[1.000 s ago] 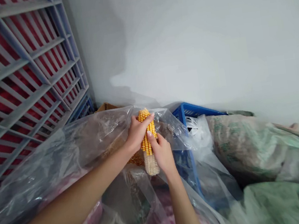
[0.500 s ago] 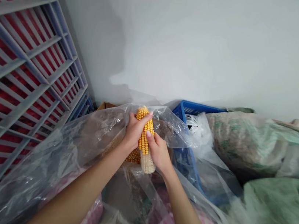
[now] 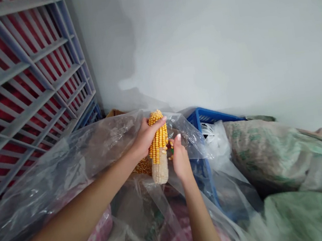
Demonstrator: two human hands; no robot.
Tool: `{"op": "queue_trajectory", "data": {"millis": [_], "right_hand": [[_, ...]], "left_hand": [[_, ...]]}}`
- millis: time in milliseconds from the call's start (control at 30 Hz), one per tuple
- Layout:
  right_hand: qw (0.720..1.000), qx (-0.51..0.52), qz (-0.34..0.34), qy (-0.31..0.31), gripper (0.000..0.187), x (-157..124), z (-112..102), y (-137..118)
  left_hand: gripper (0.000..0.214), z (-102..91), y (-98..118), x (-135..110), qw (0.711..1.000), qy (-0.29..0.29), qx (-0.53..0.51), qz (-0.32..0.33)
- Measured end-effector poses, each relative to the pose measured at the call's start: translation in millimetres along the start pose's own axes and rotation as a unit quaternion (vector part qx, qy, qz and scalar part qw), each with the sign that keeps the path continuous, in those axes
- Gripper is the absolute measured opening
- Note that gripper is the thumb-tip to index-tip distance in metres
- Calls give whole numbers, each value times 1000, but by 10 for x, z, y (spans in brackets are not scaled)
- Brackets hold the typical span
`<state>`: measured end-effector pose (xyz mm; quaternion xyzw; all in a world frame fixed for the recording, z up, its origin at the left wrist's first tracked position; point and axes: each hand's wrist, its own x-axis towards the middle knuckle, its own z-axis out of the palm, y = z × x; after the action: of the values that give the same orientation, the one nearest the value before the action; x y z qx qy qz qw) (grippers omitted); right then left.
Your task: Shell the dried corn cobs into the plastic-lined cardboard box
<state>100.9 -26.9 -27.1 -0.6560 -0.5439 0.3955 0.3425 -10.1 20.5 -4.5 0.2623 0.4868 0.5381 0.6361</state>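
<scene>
My left hand (image 3: 148, 136) is closed round the upper part of an ear of corn (image 3: 159, 138), its thumb lying across the front. Yellow kernels cover the top of the ear, while the lower end is bare pale cob (image 3: 160, 170). Just to the right of the ear is my right hand (image 3: 181, 157), off the cob with its thumb raised and its fingers partly hidden. A few loose kernels (image 3: 171, 146) show between it and the ear. Below, a heap of kernels (image 3: 142, 167) lies within a clear plastic sheet (image 3: 92, 146).
A slatted grey plastic crate (image 3: 22, 68) with red behind it stands at left. On the right are a blue crate (image 3: 211, 177), a white plastic bag (image 3: 217, 140), a stuffed woven sack (image 3: 279, 151) and green cloth-like sacking (image 3: 300, 212). A white wall (image 3: 213, 49) rises behind.
My right hand has come away from the ear, moving right, and kernels have come loose beside it. More of the cob's right side is bare. My left hand keeps its hold.
</scene>
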Motion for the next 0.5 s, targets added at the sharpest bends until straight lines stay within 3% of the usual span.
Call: {"op": "queue_trajectory", "data": {"millis": [167,333,500], "right_hand": [[987,-121,-4,102,50,25,-91,30],[982,-123,-101,103,34,74,-85,110],[997,-32,-13,73,32,64,-51,130]], "left_hand": [[43,3,-18,16,1000,-3,-30,-4],[41,13,7,46,998,19,-62,-4],[42,-1,12,68,997,32,-65,4]]}}
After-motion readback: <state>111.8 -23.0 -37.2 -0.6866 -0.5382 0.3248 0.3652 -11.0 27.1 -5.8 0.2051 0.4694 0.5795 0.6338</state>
